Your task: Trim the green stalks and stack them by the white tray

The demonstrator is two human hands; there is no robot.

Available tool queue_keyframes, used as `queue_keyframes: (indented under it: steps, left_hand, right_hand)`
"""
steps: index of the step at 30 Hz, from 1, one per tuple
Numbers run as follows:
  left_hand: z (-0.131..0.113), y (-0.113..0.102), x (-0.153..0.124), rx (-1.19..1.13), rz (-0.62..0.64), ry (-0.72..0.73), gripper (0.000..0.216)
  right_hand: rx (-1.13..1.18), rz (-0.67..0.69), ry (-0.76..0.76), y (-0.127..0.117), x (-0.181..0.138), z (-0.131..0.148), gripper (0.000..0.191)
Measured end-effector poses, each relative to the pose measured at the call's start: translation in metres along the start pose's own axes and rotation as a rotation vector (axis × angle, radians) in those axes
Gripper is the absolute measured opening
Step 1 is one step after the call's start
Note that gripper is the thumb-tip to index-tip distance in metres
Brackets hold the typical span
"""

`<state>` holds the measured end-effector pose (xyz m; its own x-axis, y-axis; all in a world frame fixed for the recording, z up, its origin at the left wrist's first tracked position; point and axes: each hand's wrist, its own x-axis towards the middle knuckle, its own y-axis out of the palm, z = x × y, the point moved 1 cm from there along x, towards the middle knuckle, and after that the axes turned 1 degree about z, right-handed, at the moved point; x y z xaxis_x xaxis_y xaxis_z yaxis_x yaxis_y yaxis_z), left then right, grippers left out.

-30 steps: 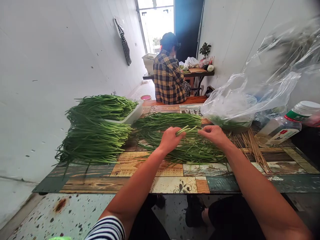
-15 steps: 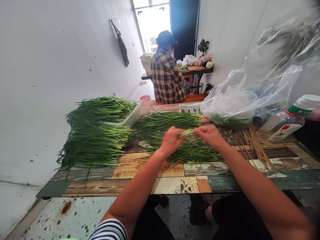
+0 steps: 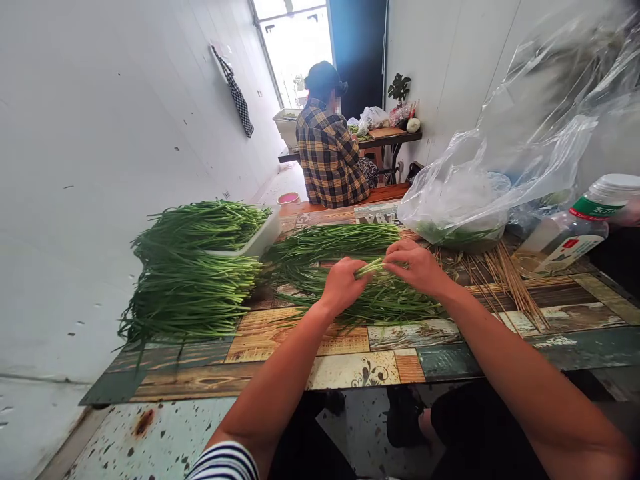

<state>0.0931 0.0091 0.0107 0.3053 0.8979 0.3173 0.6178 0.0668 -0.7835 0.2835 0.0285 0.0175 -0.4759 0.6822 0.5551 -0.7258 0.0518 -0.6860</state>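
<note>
My left hand (image 3: 345,283) is closed around a small bunch of garlic chives (image 3: 369,268), whose pale cut ends stick out to the right. At those ends, the thumb and fingertips of my right hand (image 3: 411,265) are pinched together; the exact contact is too small to make out. Below both hands lies a loose spread of garlic chives (image 3: 395,305) on the patterned table (image 3: 300,333). Another row of chives (image 3: 345,237) lies just beyond. To the left, a thick pile of chives (image 3: 200,293) rests against a white tray (image 3: 267,233) heaped with more.
Thin bamboo skewers (image 3: 515,287) lie right of my hands, near a clear plastic bag (image 3: 455,200) over a bowl with greens. A large bottle (image 3: 570,227) stands at the right. Beyond the table sits a person in a plaid shirt (image 3: 330,153), facing another table.
My right hand's fingers have lifted and shifted slightly at the chive ends. My left hand still holds the bunch in nearly the same place. The view has turned slightly.
</note>
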Motion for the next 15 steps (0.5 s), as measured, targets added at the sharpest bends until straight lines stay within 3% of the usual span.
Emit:
queue_keyframes:
  steps: [3, 8, 12, 15]
  left_hand:
    - [0.000, 0.000, 0.000, 0.018, 0.039, -0.016, 0.019]
    - [0.002, -0.002, 0.001, 0.007, 0.036, -0.055, 0.022]
    - [0.004, -0.002, 0.001, -0.042, 0.030, -0.063, 0.027]
    - [0.004, -0.002, 0.001, -0.037, 0.031, -0.052, 0.027]
  right_hand:
    - [-0.021, 0.039, -0.044, 0.003, -0.002, 0.000, 0.022]
    - [0.349, 0.195, 0.058, -0.004, 0.000, -0.002, 0.030]
    - [0.438, -0.050, 0.371, -0.009, 0.001, -0.009, 0.042]
    - [0.306, -0.141, 0.388, -0.008, 0.000, -0.012, 0.042]
